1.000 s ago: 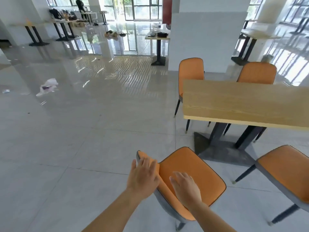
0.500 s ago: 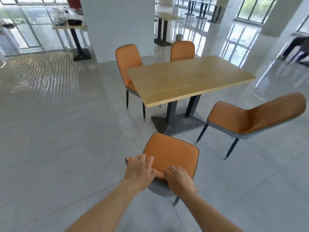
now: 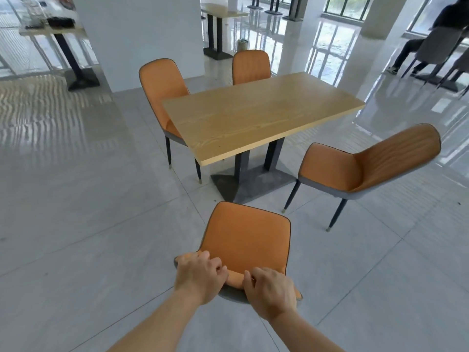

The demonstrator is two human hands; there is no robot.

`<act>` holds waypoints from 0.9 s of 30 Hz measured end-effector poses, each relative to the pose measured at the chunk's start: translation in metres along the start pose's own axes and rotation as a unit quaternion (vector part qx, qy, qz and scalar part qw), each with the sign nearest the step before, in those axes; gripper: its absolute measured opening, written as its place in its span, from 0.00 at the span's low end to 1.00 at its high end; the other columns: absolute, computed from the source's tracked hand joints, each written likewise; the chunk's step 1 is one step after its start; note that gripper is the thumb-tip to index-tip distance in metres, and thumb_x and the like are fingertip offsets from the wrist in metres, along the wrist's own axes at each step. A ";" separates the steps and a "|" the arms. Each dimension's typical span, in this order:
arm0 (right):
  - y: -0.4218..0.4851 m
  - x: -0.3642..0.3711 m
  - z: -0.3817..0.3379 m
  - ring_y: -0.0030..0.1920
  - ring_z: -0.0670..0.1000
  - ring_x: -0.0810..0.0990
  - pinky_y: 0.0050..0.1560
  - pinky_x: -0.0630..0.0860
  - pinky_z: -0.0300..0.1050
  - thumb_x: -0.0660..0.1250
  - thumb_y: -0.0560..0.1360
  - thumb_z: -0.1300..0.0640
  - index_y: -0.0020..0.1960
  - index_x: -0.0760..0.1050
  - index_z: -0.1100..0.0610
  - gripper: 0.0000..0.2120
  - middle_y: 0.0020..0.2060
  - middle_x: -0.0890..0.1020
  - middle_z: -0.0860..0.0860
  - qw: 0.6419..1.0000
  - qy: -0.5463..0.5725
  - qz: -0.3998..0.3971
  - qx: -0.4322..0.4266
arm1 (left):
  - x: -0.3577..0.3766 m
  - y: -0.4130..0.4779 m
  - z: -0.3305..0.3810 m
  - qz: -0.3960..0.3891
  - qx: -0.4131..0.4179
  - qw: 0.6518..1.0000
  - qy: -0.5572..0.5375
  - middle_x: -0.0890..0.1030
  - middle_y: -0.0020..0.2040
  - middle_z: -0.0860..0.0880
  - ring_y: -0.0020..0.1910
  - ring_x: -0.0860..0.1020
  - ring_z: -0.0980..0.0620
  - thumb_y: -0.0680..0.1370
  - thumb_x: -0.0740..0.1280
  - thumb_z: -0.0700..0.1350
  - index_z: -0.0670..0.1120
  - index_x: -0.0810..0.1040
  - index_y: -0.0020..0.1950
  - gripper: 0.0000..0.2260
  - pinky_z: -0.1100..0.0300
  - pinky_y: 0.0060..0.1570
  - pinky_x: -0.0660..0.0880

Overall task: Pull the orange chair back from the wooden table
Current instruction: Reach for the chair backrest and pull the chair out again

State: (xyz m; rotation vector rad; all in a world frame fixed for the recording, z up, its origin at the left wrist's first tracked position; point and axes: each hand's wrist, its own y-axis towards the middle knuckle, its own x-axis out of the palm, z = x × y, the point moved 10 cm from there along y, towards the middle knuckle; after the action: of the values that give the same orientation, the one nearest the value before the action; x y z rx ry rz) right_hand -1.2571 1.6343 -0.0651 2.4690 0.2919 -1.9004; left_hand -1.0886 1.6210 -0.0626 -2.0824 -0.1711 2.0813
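Both hands grip the top edge of the chair (image 3: 247,240) backrest. The left hand (image 3: 199,276) curls its fingers over the left end of the edge; the right hand (image 3: 270,288) does the same just beside it, toward the right end. Both are closed on the backrest, knuckles up.

The chair stands on the grey tile floor (image 3: 88,237), clear of the table (image 3: 253,115); its seat front is near the table's dark base (image 3: 243,184) but apart from it, and none of the seat lies under the tabletop. Its legs are hidden below the seat.

Three more orange chairs stand around the table: a left chair (image 3: 162,90) tucked at the far side, a far chair (image 3: 251,66) beside it, and a right chair (image 3: 368,163) set off from the near side and turned toward the table. At the upper right, what seems to be a person (image 3: 426,39) in dark clothes is by a grey seat, too blurred to be sure.
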 end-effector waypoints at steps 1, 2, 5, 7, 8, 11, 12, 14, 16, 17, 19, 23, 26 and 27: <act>0.007 -0.002 0.001 0.34 0.49 0.72 0.33 0.65 0.48 0.50 0.79 0.38 0.36 0.67 0.52 0.22 0.35 0.79 0.48 1.000 -0.002 0.002 -0.001 | -0.001 0.005 0.000 0.006 -0.004 1.000 -0.003 0.77 0.48 0.52 0.46 0.74 0.50 0.79 0.45 0.62 0.55 0.78 0.51 0.23 0.49 0.52 0.71; 0.015 -0.005 0.003 0.34 0.49 0.71 0.34 0.66 0.48 0.51 0.79 0.38 0.36 0.67 0.52 0.21 0.36 0.79 0.48 1.000 -0.003 0.004 0.000 | -0.003 0.012 0.000 0.012 -0.008 1.000 -0.008 0.77 0.47 0.52 0.45 0.74 0.50 0.78 0.45 0.62 0.55 0.78 0.50 0.23 0.49 0.51 0.71; 0.039 -0.008 0.010 0.35 0.50 0.72 0.35 0.69 0.48 0.51 0.79 0.39 0.38 0.68 0.52 0.21 0.37 0.79 0.47 1.000 -0.009 0.012 0.002 | -0.009 0.032 0.001 0.021 -0.017 1.000 -0.014 0.76 0.46 0.52 0.44 0.73 0.50 0.79 0.46 0.61 0.54 0.78 0.50 0.23 0.50 0.50 0.71; 0.051 -0.010 0.012 0.35 0.50 0.74 0.35 0.71 0.47 0.50 0.79 0.39 0.37 0.68 0.52 0.22 0.35 0.77 0.47 1.000 -0.006 0.024 -0.004 | -0.013 0.044 0.001 0.025 -0.023 0.999 -0.015 0.76 0.45 0.52 0.43 0.73 0.50 0.80 0.46 0.60 0.54 0.78 0.49 0.22 0.50 0.50 0.70; 0.057 -0.012 0.013 0.34 0.50 0.74 0.34 0.71 0.47 0.49 0.78 0.38 0.37 0.67 0.52 0.22 0.34 0.76 0.46 1.000 -0.004 0.030 -0.008 | -0.014 0.050 0.001 0.027 -0.027 0.999 -0.016 0.76 0.44 0.51 0.42 0.73 0.50 0.80 0.47 0.60 0.54 0.79 0.49 0.22 0.50 0.50 0.70; 0.075 -0.017 0.020 0.32 0.52 0.73 0.32 0.70 0.47 0.44 0.75 0.38 0.35 0.65 0.52 0.23 0.32 0.74 0.46 0.999 -0.001 0.048 -0.015 | -0.017 0.067 0.003 0.033 -0.034 0.999 -0.017 0.75 0.42 0.51 0.42 0.73 0.50 0.79 0.46 0.60 0.54 0.79 0.48 0.23 0.50 0.50 0.71; 0.081 -0.019 0.023 0.31 0.52 0.72 0.31 0.69 0.46 0.45 0.75 0.38 0.34 0.65 0.52 0.22 0.31 0.74 0.46 0.998 0.002 0.056 -0.016 | -0.018 0.073 0.005 0.034 -0.036 0.999 -0.017 0.74 0.42 0.52 0.41 0.73 0.50 0.79 0.46 0.61 0.54 0.79 0.48 0.23 0.50 0.50 0.70; 0.091 -0.024 0.029 0.29 0.52 0.70 0.29 0.64 0.45 0.48 0.75 0.40 0.33 0.64 0.52 0.20 0.28 0.71 0.46 0.997 0.008 0.076 -0.023 | -0.019 0.083 0.009 0.038 -0.038 0.998 -0.018 0.74 0.41 0.52 0.41 0.73 0.50 0.79 0.46 0.61 0.54 0.79 0.47 0.23 0.50 0.49 0.70; 0.102 -0.027 0.035 0.28 0.51 0.69 0.28 0.62 0.45 0.51 0.76 0.41 0.33 0.64 0.53 0.20 0.28 0.70 0.46 0.996 0.003 0.083 -0.028 | -0.020 0.092 0.013 0.044 -0.040 0.998 -0.024 0.74 0.40 0.52 0.40 0.73 0.51 0.79 0.47 0.60 0.54 0.79 0.47 0.23 0.50 0.49 0.70; 0.106 -0.028 0.038 0.29 0.51 0.69 0.29 0.63 0.45 0.50 0.76 0.40 0.33 0.65 0.53 0.20 0.28 0.71 0.46 0.996 -0.002 0.082 -0.028 | -0.020 0.096 0.014 0.046 -0.041 0.998 -0.026 0.74 0.40 0.52 0.40 0.73 0.51 0.79 0.47 0.60 0.54 0.79 0.47 0.23 0.50 0.49 0.70; 0.117 -0.028 0.043 0.30 0.51 0.71 0.29 0.67 0.45 0.48 0.76 0.39 0.35 0.67 0.53 0.21 0.29 0.72 0.46 0.997 -0.012 0.076 -0.029 | -0.021 0.105 0.016 0.047 -0.047 0.997 -0.028 0.74 0.40 0.52 0.40 0.73 0.51 0.79 0.47 0.60 0.54 0.79 0.47 0.23 0.50 0.49 0.71; 0.135 -0.033 0.049 0.29 0.51 0.72 0.28 0.69 0.45 0.47 0.75 0.40 0.33 0.66 0.53 0.22 0.28 0.72 0.46 0.996 0.001 0.079 -0.038 | -0.025 0.121 0.021 0.054 -0.053 0.997 -0.032 0.74 0.40 0.52 0.40 0.73 0.52 0.79 0.48 0.60 0.54 0.79 0.47 0.22 0.51 0.49 0.70; 0.149 -0.038 0.054 0.26 0.51 0.68 0.26 0.65 0.43 0.49 0.75 0.41 0.31 0.63 0.53 0.21 0.25 0.68 0.46 0.995 0.012 0.088 -0.047 | -0.028 0.135 0.023 0.060 -0.061 0.996 -0.037 0.74 0.39 0.52 0.40 0.73 0.52 0.79 0.48 0.60 0.55 0.80 0.47 0.22 0.51 0.49 0.70; 0.154 -0.040 0.056 0.25 0.51 0.67 0.26 0.64 0.43 0.49 0.75 0.41 0.30 0.63 0.53 0.21 0.25 0.68 0.46 0.995 0.012 0.088 -0.048 | -0.028 0.139 0.024 0.063 -0.063 0.995 -0.041 0.74 0.39 0.53 0.40 0.73 0.52 0.79 0.48 0.60 0.55 0.80 0.46 0.22 0.51 0.48 0.70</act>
State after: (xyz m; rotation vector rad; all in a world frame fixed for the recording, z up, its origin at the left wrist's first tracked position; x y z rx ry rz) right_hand -1.2969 1.4701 -0.0577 2.3700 0.1574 -1.7471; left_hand -1.1207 1.4803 -0.0649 -2.1304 -0.1944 2.2879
